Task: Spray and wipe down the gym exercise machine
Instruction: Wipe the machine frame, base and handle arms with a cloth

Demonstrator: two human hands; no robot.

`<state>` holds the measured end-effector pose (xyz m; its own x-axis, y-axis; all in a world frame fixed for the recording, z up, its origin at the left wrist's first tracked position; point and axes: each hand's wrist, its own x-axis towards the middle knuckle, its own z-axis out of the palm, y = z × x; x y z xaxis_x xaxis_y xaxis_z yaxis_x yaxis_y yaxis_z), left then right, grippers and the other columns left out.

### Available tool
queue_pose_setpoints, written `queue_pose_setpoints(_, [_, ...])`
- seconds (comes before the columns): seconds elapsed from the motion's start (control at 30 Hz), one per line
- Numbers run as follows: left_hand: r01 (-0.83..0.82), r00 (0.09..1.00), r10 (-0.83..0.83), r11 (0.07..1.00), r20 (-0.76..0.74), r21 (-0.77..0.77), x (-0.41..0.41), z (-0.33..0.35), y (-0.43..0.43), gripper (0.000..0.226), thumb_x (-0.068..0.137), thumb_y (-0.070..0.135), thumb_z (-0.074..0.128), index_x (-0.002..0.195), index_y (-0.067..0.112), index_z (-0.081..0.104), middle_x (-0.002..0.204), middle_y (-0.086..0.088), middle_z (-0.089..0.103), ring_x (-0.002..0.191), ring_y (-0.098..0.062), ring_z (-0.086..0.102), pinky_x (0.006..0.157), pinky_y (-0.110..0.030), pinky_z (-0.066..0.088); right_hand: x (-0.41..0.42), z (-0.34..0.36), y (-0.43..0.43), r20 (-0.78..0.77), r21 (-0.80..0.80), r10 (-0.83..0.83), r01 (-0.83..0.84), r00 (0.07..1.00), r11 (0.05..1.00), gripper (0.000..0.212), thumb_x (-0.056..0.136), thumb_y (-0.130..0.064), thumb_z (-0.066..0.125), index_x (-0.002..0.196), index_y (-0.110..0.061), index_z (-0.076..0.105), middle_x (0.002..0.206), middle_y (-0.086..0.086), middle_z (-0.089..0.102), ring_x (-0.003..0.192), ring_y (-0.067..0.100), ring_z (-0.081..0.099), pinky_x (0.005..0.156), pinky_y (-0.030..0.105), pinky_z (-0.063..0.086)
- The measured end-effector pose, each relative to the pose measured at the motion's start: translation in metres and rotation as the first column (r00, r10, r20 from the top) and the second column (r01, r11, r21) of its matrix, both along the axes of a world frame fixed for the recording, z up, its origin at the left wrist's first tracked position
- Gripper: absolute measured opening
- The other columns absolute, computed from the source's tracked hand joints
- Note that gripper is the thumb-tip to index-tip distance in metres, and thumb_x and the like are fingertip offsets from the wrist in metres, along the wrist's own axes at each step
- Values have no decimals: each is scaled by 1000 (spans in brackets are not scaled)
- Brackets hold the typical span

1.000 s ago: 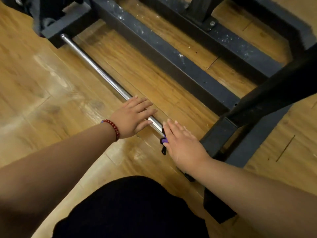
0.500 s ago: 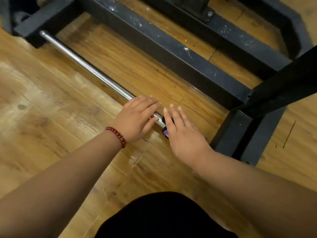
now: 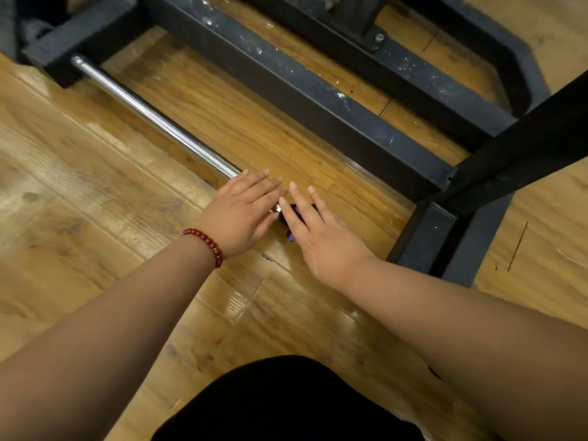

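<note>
Down at floor level, the gym machine's steel frame (image 3: 286,90) spreads in square-section rails, dark, matt and flecked with pale specks, so it looks not yet wiped. Along its near side runs a slim chrome bar (image 3: 152,119), round and mirror-bright. Over the bar's near end lies the left hand (image 3: 241,214), flat, fingers straight and together, likely steadying it. Just beside it the right hand (image 3: 321,240), fingers straight and slightly apart, covers a small purple-and-black object (image 3: 300,209) at the bar's tip; what it is I cannot tell. A red bead bracelet (image 3: 206,245) circles the left wrist, and a glossy wood-grain floor (image 3: 95,192) lies beneath
</note>
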<state>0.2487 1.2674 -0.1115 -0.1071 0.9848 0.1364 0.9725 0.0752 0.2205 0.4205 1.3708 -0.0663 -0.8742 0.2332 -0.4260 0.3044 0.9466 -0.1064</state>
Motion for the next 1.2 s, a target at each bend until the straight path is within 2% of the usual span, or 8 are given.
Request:
queue_pose_setpoints(0.2, [-10, 1000, 10, 999, -4, -31, -4, 4, -4, 51, 95, 41, 37, 134, 16, 58, 134, -9, 58, 129, -31, 49, 109, -48, 31, 53, 14, 13, 174, -28, 73, -70, 982, 997, 91, 98, -10, 43, 135, -25, -40, 136, -1, -54, 147, 28, -22, 113, 36, 36])
queue_pose_setpoints(0.37, [-24, 999, 24, 1000, 21, 6, -6, 1, -4, 45, 95, 39, 44, 131, 17, 60, 129, -8, 61, 126, -31, 52, 105, -52, 41, 19, 7, 7, 72, -45, 43, -40, 996, 998, 84, 99, -12, 37, 142, -24, -34, 142, 1, -51, 147, 28, -23, 112, 36, 35])
queue_pose_setpoints(0.63, [-31, 999, 30, 997, -23, -64, -20, 5, -2, 52, 96, 47, 40, 133, 16, 58, 137, -10, 57, 131, -32, 48, 108, -52, 36, 37, 2, 21, 28, -231, -35, 40, 999, 972, 67, 103, -46, 27, 153, -29, -14, 160, -10, -24, 149, 16, -12, 120, 40, 23])
queue_pose_setpoints(0.8, [-31, 1000, 31, 1000, -1, -4, -23, 1, -1, 49, 93, 48, 43, 125, 17, 63, 123, -8, 64, 122, -31, 54, 105, -51, 38, 21, 2, 28, 40, -567, -353, 313, 935, 762, 60, 103, -40, 37, 155, -36, 5, 162, -13, 14, 144, 12, 26, 114, 34, 32])
queue_pose_setpoints(0.97, [-39, 998, 38, 999, 47, 15, -26, -2, -1, 46, 92, 47, 47, 124, 19, 64, 121, -7, 65, 121, -30, 54, 105, -52, 38, -3, -2, 44, 248, -721, -483, 493, 840, 486, 38, 100, -45, 46, 137, -47, 45, 114, -9, 61, 106, 11, 57, 91, 26, 42])
queue_pose_setpoints(1.03, [-36, 998, 35, 999, 50, 12, -25, -3, -1, 47, 92, 48, 45, 124, 19, 63, 121, -6, 65, 121, -29, 53, 106, -52, 37, 6, 1, 53, 332, -716, -428, 520, 841, 467, 14, 100, -45, 46, 102, -44, 60, 85, -9, 61, 84, 9, 58, 78, 24, 44])
queue_pose_setpoints(1.07, [-35, 998, 34, 999, 53, 16, -25, -4, 0, 47, 92, 49, 44, 124, 19, 63, 121, -5, 65, 121, -29, 53, 106, -51, 36, 10, 2, 55, 347, -711, -395, 514, 850, 481, 17, 100, -45, 46, 90, -40, 58, 79, -8, 58, 79, 9, 57, 74, 23, 43])
queue_pose_setpoints(1.2, [-33, 997, 30, 998, 71, 46, -26, -7, 0, 46, 93, 49, 44, 124, 20, 62, 121, -6, 64, 122, -28, 52, 106, -52, 36, 6, 1, 54, 284, -735, -402, 467, 871, 491, 23, 100, -38, 50, 77, -36, 54, 77, -10, 53, 72, 3, 52, 66, 16, 37])
